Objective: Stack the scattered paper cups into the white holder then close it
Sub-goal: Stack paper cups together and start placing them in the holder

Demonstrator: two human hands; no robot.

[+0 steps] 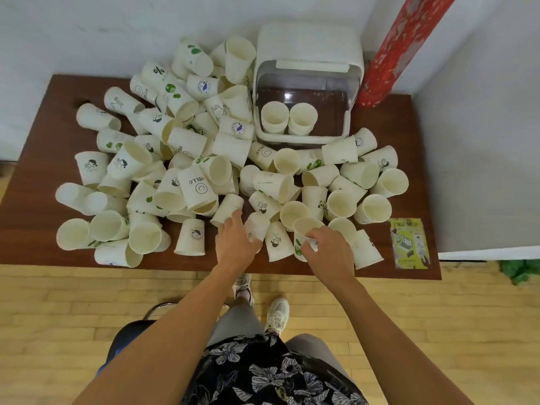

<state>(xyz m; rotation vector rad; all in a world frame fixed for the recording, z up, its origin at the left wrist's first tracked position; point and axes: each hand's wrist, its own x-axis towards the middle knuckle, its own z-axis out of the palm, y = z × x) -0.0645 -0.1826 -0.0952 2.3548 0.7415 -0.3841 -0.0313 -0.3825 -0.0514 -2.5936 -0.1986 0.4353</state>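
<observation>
Paper cups (187, 159) lie scattered across the bench (43, 135), thickest at left. My left hand (236, 244) reaches, fingers spread, touching one fallen cup (228, 209). My right hand (330, 252) pinches an upright cup (304, 232). Far right, the white holder (308, 80) stands open, two stacks inside.

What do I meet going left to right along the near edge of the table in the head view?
Upside-down cup with round logo → left hand → upside-down cup with a cartoon figure → right hand, gripping an upright cup → yellow-green leaflet.
</observation>
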